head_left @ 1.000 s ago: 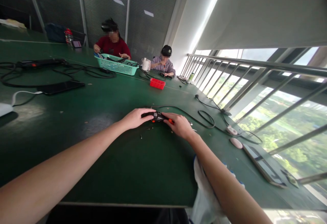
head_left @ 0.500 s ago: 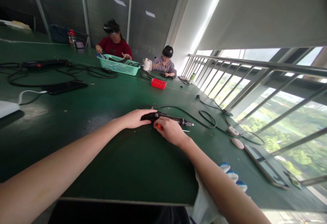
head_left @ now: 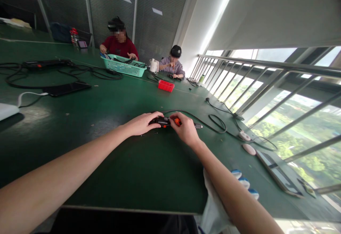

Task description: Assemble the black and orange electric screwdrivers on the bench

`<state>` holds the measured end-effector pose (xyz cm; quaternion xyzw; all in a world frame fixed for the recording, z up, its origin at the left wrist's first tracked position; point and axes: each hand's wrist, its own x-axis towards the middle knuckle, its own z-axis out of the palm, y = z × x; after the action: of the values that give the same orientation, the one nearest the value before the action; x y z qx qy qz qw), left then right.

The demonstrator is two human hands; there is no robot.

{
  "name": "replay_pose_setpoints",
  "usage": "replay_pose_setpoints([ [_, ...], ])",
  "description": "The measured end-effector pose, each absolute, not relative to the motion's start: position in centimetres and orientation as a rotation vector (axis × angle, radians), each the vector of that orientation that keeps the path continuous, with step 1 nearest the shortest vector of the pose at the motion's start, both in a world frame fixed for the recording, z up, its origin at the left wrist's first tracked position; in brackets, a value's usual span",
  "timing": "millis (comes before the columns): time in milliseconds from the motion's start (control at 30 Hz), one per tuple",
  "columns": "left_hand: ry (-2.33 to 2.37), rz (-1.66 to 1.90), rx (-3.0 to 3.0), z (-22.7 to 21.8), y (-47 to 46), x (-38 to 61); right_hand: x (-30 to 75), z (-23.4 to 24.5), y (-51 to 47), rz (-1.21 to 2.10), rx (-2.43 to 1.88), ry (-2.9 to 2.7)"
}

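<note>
A black electric screwdriver [head_left: 163, 121] with a silver tip [head_left: 199, 126] lies crosswise on the green table in front of me. My left hand [head_left: 142, 123] is closed around its rear end, thumb on the near side and fingers on the far side. Over its middle is my right hand [head_left: 184, 127], fingers pinched on a small screwdriver's orange handle [head_left: 177, 121]; its shaft is hidden behind the hand. A second orange spot [head_left: 164, 126] shows on the black body's near side. Small dark screws [head_left: 156, 133] rest on the table just below the tool.
A black cord [head_left: 190, 115] loops right. A red tray [head_left: 166, 86] and a green basket [head_left: 125, 67] stand farther back, near two people seated at work. Left are a phone [head_left: 68, 88] and cables. A tablet [head_left: 278, 173] and gloves [head_left: 243, 182] lie right, beside the railing [head_left: 255, 64].
My right hand has lifted and shifted right and slightly away from me, turning the orange handle up over the electric screwdriver. More of the black body shows between my hands. The small screwdriver's shaft is no longer visible.
</note>
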<state>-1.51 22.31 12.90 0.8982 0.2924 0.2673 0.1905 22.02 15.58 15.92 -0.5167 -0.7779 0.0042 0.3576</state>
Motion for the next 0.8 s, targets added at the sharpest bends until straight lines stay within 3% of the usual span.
replay_pose_setpoints([
  [433,0.845,0.814,2.436,13.4,22.0,-1.2,22.5,15.9,14.6,-0.164,-1.444,-2.216],
  [800,0.688,0.814,2.304,13.5,23.0,-1.6,17.3,16.6,12.5,-0.035,-1.008,-2.608],
])
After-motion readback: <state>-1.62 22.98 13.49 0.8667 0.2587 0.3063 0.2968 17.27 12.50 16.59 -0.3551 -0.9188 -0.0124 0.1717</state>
